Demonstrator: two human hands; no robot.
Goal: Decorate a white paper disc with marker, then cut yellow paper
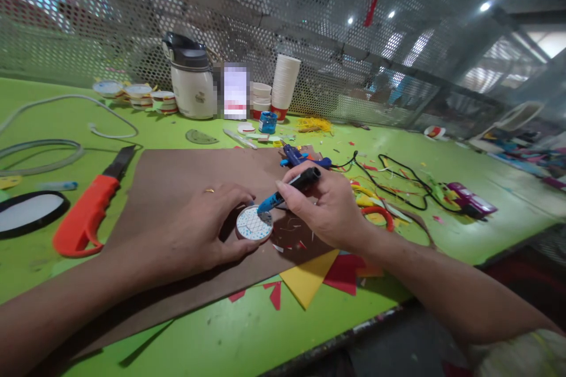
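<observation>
White and blue-speckled, the disc (253,226) is pinched by our left hand (206,227), seemingly for steadiness, while our right hand (338,206) pinches a marker (303,179) slanting down at its far side.

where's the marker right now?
Head view, just right of centre: the marker is in the right hand, blue end at the white disc the left hand holds.

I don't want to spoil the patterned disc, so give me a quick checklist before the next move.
1. Disc steadied: ok, the left hand has fingers at its edge.
2. Marker gripped: ok, held in the right hand.
3. Marker tip touching the disc: cannot tell, though it is at the upper edge.
4. Brown sheet free of scraps: not ok, paper bits lie near the disc.
5. Glue gun cold: cannot tell.
</observation>
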